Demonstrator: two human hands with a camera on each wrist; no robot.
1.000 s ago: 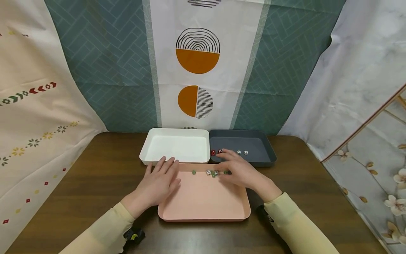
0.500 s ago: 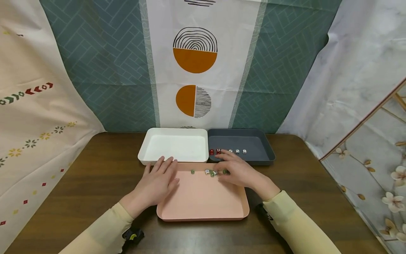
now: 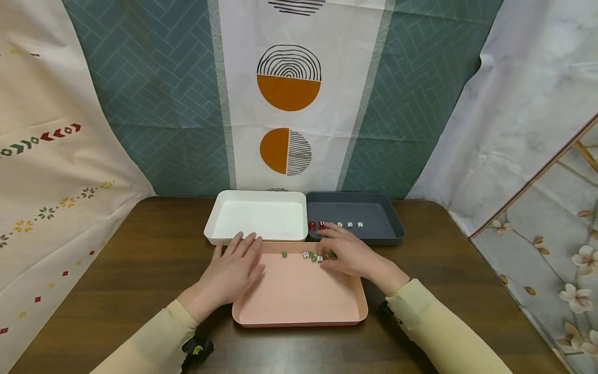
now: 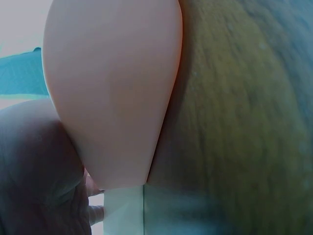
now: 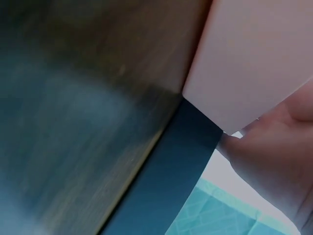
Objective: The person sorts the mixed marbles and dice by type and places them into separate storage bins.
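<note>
In the head view my left hand (image 3: 232, 274) rests with spread fingers over the left rim of the pink tray (image 3: 299, 296), holding nothing. My right hand (image 3: 350, 252) reaches over that tray's far right side. Its thumb and index fingertip are at a white die (image 3: 320, 259), apparently pinching it; the contact is small in view. Another white die (image 3: 306, 255) and several green dice, one apart at the left (image 3: 284, 254), lie along the far side. Both wrist views show the tray's outer wall (image 4: 112, 88) beside each hand; the dice are hidden there.
A white tray (image 3: 261, 214) stands behind the pink one at the left. The dark grey tray (image 3: 374, 213) beside it has a row of red dice (image 3: 312, 226) and white dice (image 3: 360, 225) along its near side. Everything stands on a brown wooden table (image 3: 154, 249).
The white die at my right fingertips has shifted slightly nearer and shows a different face. My right hand has moved only slightly; the left hand stays on the rim.
</note>
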